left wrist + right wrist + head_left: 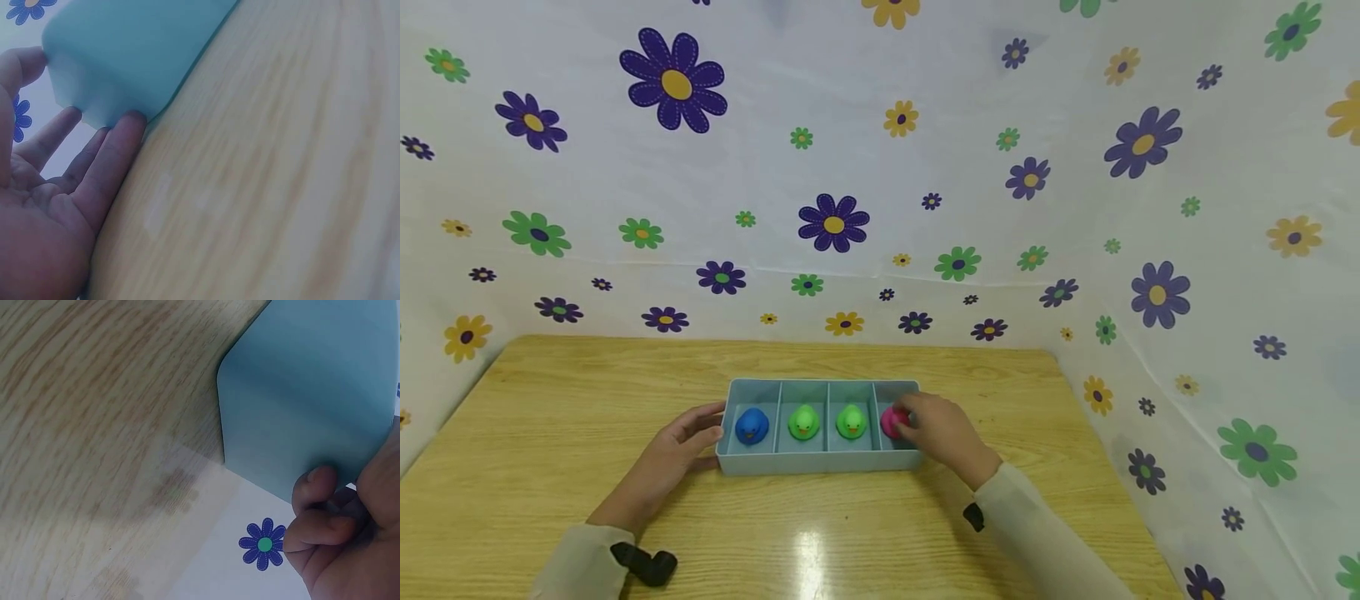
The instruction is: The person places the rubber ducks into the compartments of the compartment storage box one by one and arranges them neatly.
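A light blue tray (775,463) with a row of compartments sits on the wooden table. In its leftmost compartment is a blue rubber duck (752,426); two green rubber ducks, one left (803,423) and one right (852,422), fill the middle ones. The far right compartment holds a pink rubber duck (891,422), partly covered by my right hand (943,429), whose thumb and forefinger pinch it. That hand's other fingers (315,528) are curled outside the end wall. With extended fingertips, my left hand (666,458) touches the tray's left end.
Bare wooden tabletop (587,400) surrounds the tray. A white flower-printed cloth (760,150) hangs behind the table and along its sides. Each wrist bears a small black camera, the left one (647,564) showing more fully than the right (973,517).
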`<state>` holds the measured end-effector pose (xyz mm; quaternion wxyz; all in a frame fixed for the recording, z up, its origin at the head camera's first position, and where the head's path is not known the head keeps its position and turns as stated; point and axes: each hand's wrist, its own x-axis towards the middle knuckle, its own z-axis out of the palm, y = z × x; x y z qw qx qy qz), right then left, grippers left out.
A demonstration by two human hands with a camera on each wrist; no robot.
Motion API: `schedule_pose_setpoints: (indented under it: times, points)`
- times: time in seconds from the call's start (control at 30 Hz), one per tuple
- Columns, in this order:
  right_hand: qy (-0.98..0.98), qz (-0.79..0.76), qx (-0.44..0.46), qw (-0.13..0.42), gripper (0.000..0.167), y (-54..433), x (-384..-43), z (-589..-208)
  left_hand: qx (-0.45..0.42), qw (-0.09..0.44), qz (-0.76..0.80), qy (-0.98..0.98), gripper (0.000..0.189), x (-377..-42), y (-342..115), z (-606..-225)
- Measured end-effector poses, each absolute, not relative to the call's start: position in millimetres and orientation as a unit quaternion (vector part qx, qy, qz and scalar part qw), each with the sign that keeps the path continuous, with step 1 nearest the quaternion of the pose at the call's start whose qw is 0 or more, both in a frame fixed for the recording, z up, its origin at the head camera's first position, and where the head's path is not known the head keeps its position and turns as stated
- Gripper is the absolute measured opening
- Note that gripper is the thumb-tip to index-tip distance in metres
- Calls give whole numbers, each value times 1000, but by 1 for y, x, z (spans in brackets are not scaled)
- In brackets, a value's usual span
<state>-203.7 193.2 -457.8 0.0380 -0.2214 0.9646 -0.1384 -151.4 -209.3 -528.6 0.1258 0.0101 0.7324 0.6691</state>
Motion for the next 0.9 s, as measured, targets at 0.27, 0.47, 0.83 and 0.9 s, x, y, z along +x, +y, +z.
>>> schedule_pose_setpoints:
  times: [0.27,0.47,0.83,0.9]
  points:
    - [963,-136,-230,32,19,195,-206,-462,3,125,673,729,64,-151,-210,-533]
    - [964,-127,-232,28,20,197,-208,-464,2,124,679,724,65,-152,-209,-535]
    - [963,-148,-225,0,28,199,-213,-465,-1,125,675,727,67,-156,-210,-533]
    - [959,-180,-216,-31,27,204,-212,-467,0,127,676,725,67,-157,-210,-534]
